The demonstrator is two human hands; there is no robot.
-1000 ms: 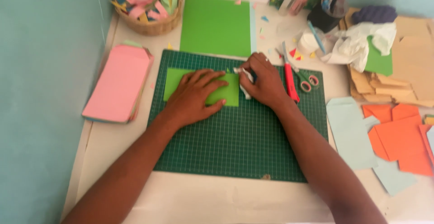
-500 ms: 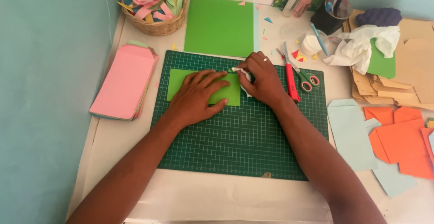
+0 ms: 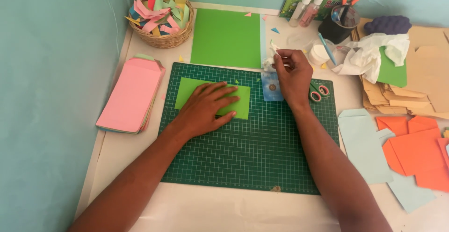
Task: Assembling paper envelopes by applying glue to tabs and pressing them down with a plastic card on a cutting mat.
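Green paper rectangle (image 3: 213, 96) under flat, splayed left hand (image 3: 208, 110); right hand (image 3: 293, 73) pinching crumpled white tissue (image 3: 270, 60).

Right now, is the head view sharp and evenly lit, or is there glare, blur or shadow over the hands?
Head view: soft, even light, no glare; only faint shadows under the left hand on the small green paper rectangle; the dark green gridded cutting mat reads sharp; the right hand and its crumpled white scrap look slightly soft.

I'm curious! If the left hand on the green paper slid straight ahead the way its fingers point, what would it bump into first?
Probably the small clear blue piece on the cutting mat, just beyond the left hand and green paper.
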